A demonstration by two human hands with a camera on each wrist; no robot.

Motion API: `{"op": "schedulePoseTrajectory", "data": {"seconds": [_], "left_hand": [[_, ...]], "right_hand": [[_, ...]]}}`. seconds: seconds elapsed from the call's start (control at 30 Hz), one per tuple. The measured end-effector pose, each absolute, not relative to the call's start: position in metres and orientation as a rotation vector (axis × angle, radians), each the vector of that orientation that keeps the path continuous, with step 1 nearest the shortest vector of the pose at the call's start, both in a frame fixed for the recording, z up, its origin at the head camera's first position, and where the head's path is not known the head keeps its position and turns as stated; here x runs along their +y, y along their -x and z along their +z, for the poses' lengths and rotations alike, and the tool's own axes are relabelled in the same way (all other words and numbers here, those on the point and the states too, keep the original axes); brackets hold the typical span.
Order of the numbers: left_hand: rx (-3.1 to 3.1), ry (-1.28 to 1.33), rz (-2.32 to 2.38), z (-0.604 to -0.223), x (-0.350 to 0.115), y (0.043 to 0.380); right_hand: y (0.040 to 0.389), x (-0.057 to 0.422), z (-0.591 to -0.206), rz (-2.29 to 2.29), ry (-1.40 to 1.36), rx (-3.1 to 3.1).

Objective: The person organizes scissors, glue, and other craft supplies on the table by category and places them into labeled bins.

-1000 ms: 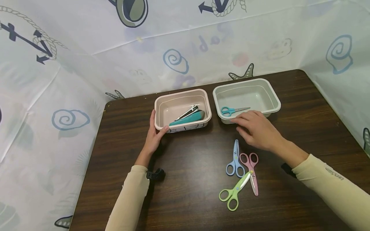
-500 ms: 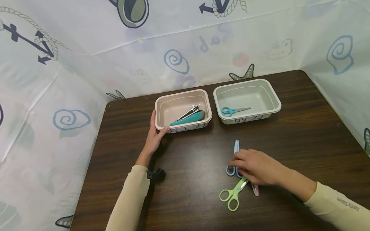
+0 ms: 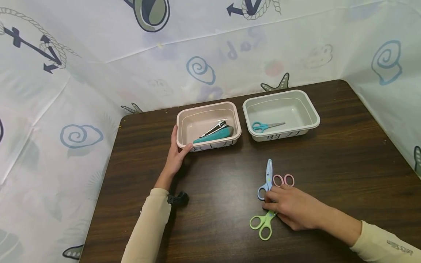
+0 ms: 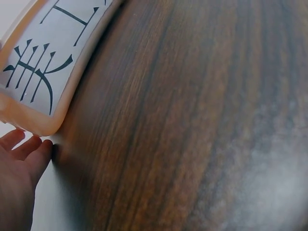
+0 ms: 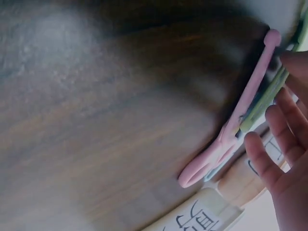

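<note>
My left hand (image 3: pixel 173 159) straddles the front left corner of a pink plastic box (image 3: pixel 205 106), fingers extended along its side and thumb at the front rim. A nail clipper (image 3: pixel 213 128) and a teal-handled cutter (image 3: pixel 215 135) lie in that box. Low over the table, my right hand (image 3: pixel 296 208) covers the crossing of green scissors (image 3: pixel 268 219) and pink scissors (image 5: pixel 245 98). Its fingertips (image 5: pixel 260 142) are spread beside the green pair; contact is unclear. Light-blue scissors (image 3: pixel 269 175) lie just beyond, their handle partly hidden.
A grey-green box (image 3: pixel 279 109) stands right of the pink one, holding small turquoise-handled scissors (image 3: pixel 260 126). Labels with dark characters are on both boxes' fronts. Patterned white cloth (image 3: pixel 131 80) hangs behind and beside the dark wooden table (image 3: pixel 217 204).
My right hand has come back from the grey-green box's front, passing over the light-blue scissors to the green and pink pairs. My left hand and the scissors have stayed put.
</note>
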State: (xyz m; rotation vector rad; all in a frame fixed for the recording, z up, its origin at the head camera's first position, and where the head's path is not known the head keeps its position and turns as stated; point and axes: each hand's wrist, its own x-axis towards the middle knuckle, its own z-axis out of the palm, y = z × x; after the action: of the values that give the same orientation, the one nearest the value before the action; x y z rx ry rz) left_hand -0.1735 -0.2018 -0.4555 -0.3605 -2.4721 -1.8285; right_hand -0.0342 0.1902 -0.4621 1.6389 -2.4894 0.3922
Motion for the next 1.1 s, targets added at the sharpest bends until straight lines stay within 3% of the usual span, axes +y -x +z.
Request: {"op": "schedulePoseTrajectory", "data": {"seconds": [0.63, 1.1], "left_hand": [[-2.476, 0.362, -1.839, -0.453, -0.2, 0.173], [-2.5, 0.346, -1.813, -0.451, -0.2, 0.171]], "right_hand": [[0.031, 0.185, -0.464, 0.306, -1.601, -2.466], [0.039, 0.184, -0.439, 0.389, -1.617, -2.46]]}}
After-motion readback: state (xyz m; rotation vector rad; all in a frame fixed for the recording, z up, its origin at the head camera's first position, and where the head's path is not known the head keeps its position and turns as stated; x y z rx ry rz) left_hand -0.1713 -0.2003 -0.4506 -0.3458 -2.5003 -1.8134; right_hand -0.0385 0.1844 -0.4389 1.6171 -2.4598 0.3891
